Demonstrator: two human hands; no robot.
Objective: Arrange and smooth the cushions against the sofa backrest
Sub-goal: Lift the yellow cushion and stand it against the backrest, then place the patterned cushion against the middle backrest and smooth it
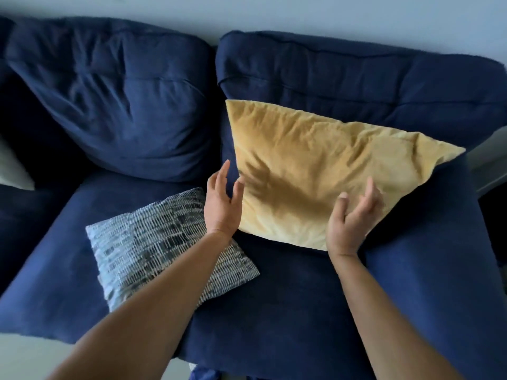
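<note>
A mustard-yellow cushion leans tilted against the right navy back cushion of the sofa, its cover creased. My left hand hovers open at its lower left edge, fingers spread and holding nothing. Over the cushion's lower right part my right hand is open, fingers curled loosely, with no grip on the fabric. A grey-and-black patterned cushion lies flat on the seat, partly under my left forearm.
The left navy back cushion is slumped and deeply creased. A pale cushion corner shows at the far left edge. A light wall runs behind the sofa, and pale floor lies before it.
</note>
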